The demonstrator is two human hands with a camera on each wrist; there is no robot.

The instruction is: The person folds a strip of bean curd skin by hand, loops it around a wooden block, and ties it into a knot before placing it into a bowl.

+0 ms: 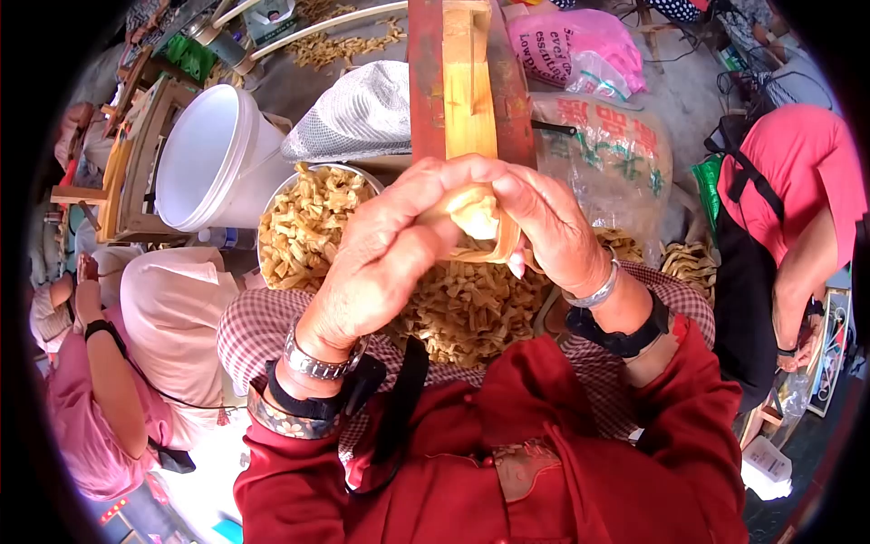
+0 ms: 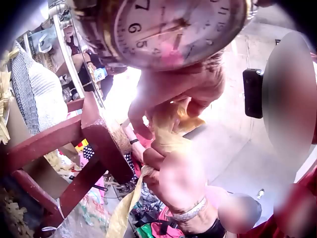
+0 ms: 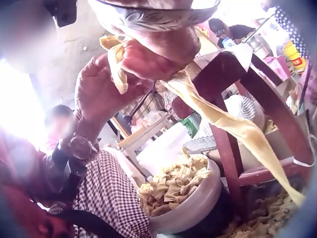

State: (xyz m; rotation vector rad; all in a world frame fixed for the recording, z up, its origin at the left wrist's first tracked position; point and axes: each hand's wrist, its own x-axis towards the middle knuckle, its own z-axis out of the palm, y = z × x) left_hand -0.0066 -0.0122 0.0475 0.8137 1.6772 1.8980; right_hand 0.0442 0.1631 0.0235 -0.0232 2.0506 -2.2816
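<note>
Between both hands is a flat, pale yellow strip, folded over itself into a small bundle. My left hand, with a watch at its wrist, pinches the bundle from one side. From the other side my right hand, wearing a bracelet, grips the strip with thumb and fingers. A long tail of the strip hangs below the right hand in the right wrist view. In the left wrist view the bundle lies between the two hands' fingers. Below the hands lies a heap of similar folded pieces.
A round tub of folded pieces stands beside the left knee. Ahead is a red wooden bench bearing a light wooden piece. A white bucket and plastic sacks flank it. People sit at both sides.
</note>
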